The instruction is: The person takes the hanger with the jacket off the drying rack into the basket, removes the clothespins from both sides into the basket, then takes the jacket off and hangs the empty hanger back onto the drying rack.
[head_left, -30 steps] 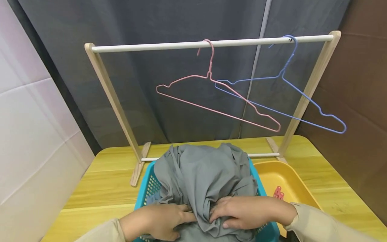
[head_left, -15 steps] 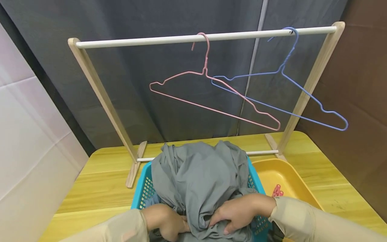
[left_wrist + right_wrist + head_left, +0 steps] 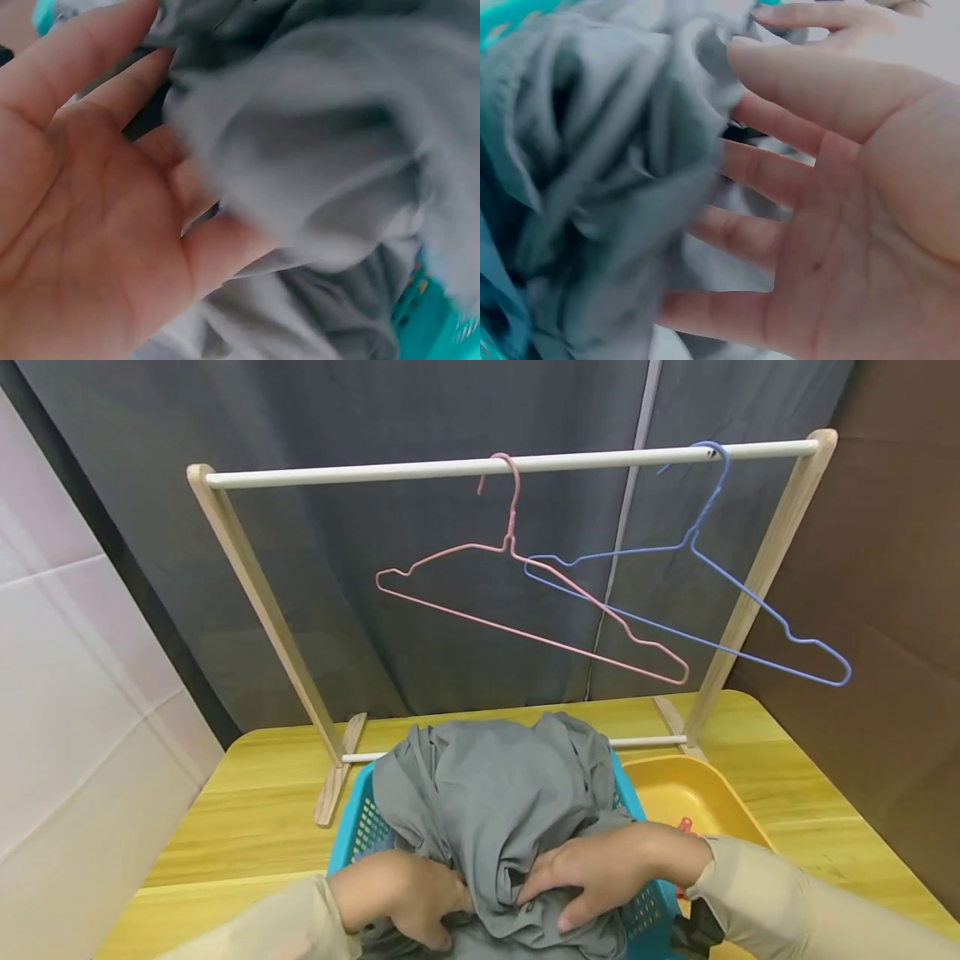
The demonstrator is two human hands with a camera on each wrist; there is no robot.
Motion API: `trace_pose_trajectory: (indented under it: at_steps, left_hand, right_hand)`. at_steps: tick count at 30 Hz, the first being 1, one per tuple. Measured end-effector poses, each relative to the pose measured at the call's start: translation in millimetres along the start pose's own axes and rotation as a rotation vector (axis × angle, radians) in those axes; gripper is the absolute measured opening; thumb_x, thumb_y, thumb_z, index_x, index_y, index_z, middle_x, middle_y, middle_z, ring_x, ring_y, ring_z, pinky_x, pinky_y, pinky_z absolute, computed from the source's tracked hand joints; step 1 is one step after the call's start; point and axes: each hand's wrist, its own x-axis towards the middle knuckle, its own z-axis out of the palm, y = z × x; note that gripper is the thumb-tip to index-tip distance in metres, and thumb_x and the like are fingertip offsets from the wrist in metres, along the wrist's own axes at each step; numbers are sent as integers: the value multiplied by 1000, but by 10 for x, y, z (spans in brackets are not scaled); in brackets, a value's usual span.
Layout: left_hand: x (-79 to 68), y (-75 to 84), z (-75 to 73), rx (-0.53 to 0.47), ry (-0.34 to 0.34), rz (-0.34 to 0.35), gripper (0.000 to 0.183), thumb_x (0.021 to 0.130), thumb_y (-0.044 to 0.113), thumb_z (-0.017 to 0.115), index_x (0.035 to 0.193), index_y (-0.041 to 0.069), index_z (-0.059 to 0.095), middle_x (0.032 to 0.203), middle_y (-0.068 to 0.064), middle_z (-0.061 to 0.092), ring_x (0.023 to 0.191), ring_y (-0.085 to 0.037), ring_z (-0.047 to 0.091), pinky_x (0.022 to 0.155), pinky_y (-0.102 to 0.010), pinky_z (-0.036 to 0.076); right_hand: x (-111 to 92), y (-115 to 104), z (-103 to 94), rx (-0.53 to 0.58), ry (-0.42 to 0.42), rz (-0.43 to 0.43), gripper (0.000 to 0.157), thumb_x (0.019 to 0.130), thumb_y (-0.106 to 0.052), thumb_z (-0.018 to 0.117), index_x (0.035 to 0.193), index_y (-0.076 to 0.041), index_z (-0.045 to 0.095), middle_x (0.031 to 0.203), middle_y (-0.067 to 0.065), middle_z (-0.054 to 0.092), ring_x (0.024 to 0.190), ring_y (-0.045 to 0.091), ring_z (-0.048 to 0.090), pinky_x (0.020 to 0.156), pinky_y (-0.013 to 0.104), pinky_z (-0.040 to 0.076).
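Observation:
A bunched grey garment (image 3: 495, 802) fills the turquoise basket (image 3: 343, 835) and bulges above its rim. My left hand (image 3: 408, 893) is at its near left side, fingertips tucked into the folds. In the left wrist view the palm of the left hand (image 3: 97, 225) faces the camera, its fingers extended and partly hidden by the grey garment (image 3: 315, 150). My right hand (image 3: 600, 868) lies at the near right side. The right wrist view shows that right hand (image 3: 847, 225) with fingers spread and fairly straight, their tips behind the garment (image 3: 607, 195).
Behind the basket stands a drying rack with a white bar (image 3: 360, 472). A pink hanger (image 3: 517, 550) and a blue hanger (image 3: 693, 539) hang from it. A yellow tray (image 3: 723, 793) holds red clothespins (image 3: 686, 825) at the right. Dark cloth (image 3: 697, 931) lies below the right sleeve.
My left hand has slid further into the folds, so its fingers show less than before. My right hand stays on the garment, having shifted slightly. The head view has tilted a little.

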Motion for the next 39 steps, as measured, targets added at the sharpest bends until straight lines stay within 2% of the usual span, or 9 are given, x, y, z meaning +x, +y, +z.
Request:
trace_pose_trajectory:
  at_steps: [5,10,14,17,22,28,31,34,39]
  left_hand:
    - [-193,21,-123,-43,116,10,32,87,19,63,118,19,61,114,8,58,109,-7,50,91,-23,39]
    - [-406,-15,-297,-116,233,55,17,89,18,61,105,17,65,101,9,59,97,-7,53,83,-26,43]
    - [-530,-73,-421,-163,319,113,12,91,17,58,99,17,66,96,13,58,91,-6,55,78,-26,45]
    - [-583,-126,-489,-186,374,146,12,91,17,57,99,16,67,96,13,59,91,-7,57,76,-25,46]
    - [-621,-252,-580,-241,446,184,15,93,17,55,100,11,66,97,7,62,94,-12,59,78,-27,47]
    - [-595,-499,-659,-294,611,214,21,94,17,53,106,4,62,102,-2,61,94,-15,57,81,-33,47]
    - [-568,-614,-689,-296,684,191,26,94,18,53,112,1,61,108,-6,61,95,-17,58,81,-35,47]
    - [-530,-700,-707,-311,743,139,26,94,18,52,113,2,61,110,-7,61,96,-19,58,81,-37,47]
    - [-454,-781,-712,-337,799,68,25,92,17,55,110,2,62,104,-5,63,94,-21,59,80,-39,47]
  right_hand:
    - [-183,-84,-126,50,90,32,36,95,-24,51,130,-16,51,130,-8,48,121,6,40,96,24,35]
    - [-326,-90,-271,73,226,10,33,95,-23,51,126,-11,56,124,-7,53,115,8,47,93,26,39]
    - [-433,-57,-388,103,324,44,35,95,-25,50,126,-11,55,124,-7,54,110,14,52,90,32,42]
    - [-503,-9,-456,126,371,78,37,95,-28,49,128,-11,54,125,-4,54,109,17,53,88,31,44]
    - [-585,90,-542,169,415,84,40,95,-28,50,129,-7,53,126,4,54,110,23,53,85,29,45]
    - [-638,145,-652,159,468,73,38,96,-22,49,129,-3,51,128,10,51,111,23,52,89,31,44]
    - [-646,146,-700,128,485,74,38,96,-22,49,129,-3,51,128,9,51,110,20,52,89,32,43]
    - [-629,176,-738,95,506,77,37,96,-21,49,128,-3,52,127,9,52,110,21,53,89,34,44]
    - [-582,281,-754,127,502,91,38,95,-20,50,128,1,51,128,14,51,111,28,51,90,38,43]
